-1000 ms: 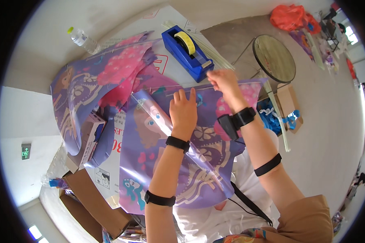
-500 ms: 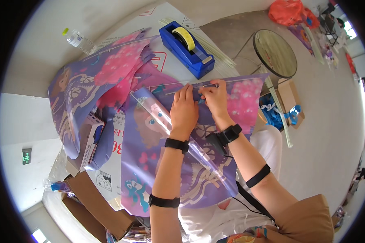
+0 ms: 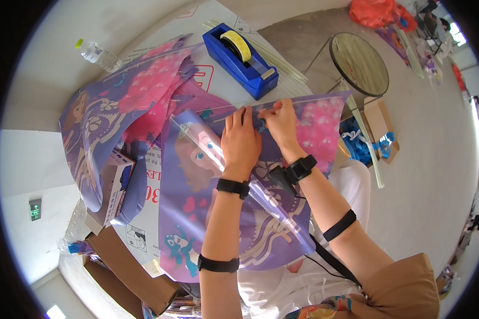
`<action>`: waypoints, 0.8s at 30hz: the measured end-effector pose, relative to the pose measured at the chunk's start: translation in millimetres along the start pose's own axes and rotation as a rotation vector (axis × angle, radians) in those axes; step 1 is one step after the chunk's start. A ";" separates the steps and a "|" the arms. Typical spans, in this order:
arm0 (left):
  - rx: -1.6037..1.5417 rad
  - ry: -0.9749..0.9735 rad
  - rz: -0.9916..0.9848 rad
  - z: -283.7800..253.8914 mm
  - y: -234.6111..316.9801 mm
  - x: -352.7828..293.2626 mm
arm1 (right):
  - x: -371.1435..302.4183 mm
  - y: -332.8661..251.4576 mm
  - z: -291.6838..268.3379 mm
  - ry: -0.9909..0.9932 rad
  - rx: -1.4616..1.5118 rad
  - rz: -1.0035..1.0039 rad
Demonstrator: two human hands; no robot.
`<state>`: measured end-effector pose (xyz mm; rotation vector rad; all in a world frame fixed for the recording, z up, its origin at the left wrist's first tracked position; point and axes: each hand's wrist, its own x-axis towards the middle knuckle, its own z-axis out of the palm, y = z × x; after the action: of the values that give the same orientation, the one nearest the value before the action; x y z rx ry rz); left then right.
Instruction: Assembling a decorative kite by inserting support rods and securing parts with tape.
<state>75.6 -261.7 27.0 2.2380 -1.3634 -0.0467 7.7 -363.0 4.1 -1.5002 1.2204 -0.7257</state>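
A purple printed plastic sheet (image 3: 197, 223) with a cartoon figure and pink patches lies before me, a glossy rolled fold running diagonally across it. Along its far edge runs a thin pale rod (image 3: 319, 99). My left hand (image 3: 241, 139) rests flat on the sheet, fingers stretched toward that edge. Just right of it, my right hand (image 3: 280, 121) is closed in a pinch close to the rod; whatever sits between its fingertips is too small to make out. Beyond both hands stands a blue tape dispenser (image 3: 255, 80) with a yellow-cored roll.
More printed sheets (image 3: 104, 117) are heaped at the left, over a small box (image 3: 114, 186). A plastic bottle (image 3: 98, 56) stands behind them. Pale thin rods (image 3: 290, 66) lie behind the dispenser. To the right are a round stool (image 3: 359, 64) and a carton with blue pieces (image 3: 378, 127).
The view has shifted slightly. Both hands keep nearly the same place at the far edge, the right still pinching; the rolled fold has shifted a little.
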 end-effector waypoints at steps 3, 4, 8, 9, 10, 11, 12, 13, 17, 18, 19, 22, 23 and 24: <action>0.022 -0.005 -0.007 0.8 -3.0 -2.7 | -4.6 -11.0 -0.2 -0.024 -0.037 0.021; 0.029 -0.006 -0.009 0.9 -2.2 -2.0 | -4.5 -13.7 -1.2 -0.029 -0.044 0.029; 0.050 -0.019 -0.010 -0.2 3.4 -0.9 | 0.5 -16.1 -3.3 -0.043 -0.079 0.059; 0.048 -0.021 -0.007 -0.8 5.5 -0.3 | 2.5 -15.6 -3.7 -0.040 -0.080 0.060; 0.065 -0.019 -0.003 -1.3 6.6 -0.2 | 3.9 -15.3 -2.8 -0.036 -0.141 0.045; 0.081 -0.018 0.002 -1.7 8.0 0.2 | 5.8 -15.0 -2.5 -0.032 -0.202 0.030; 0.079 -0.019 0.006 -1.5 9.4 2.6 | 8.6 -15.0 -3.0 -0.027 -0.201 0.031; 0.106 -0.052 -0.019 -0.7 9.4 4.4 | 9.0 -17.0 -3.2 -0.054 -0.178 0.073; 0.221 -0.048 0.003 1.5 8.5 7.6 | 11.9 -28.4 -11.0 -0.178 -0.066 0.190; 0.223 -0.050 0.007 1.9 8.8 6.6 | 11.2 -31.5 -17.5 -0.176 -0.062 0.191; 0.239 -0.062 0.005 2.4 8.9 7.0 | 10.5 -39.4 -27.6 -0.302 0.117 0.323; 0.256 -0.081 0.012 4.3 10.7 9.1 | 10.5 -30.7 -51.5 -0.437 0.377 0.528; 0.263 -0.091 0.011 3.4 11.1 8.7 | 9.7 -25.5 -58.9 -0.474 0.469 0.602; 0.266 -0.091 0.016 3.2 12.0 8.9 | 8.6 -19.9 -66.2 -0.512 0.561 0.676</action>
<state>69.2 -274.8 31.5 2.4691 -1.5118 0.0412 -42.6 -394.0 41.1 -0.6707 0.9278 -0.1719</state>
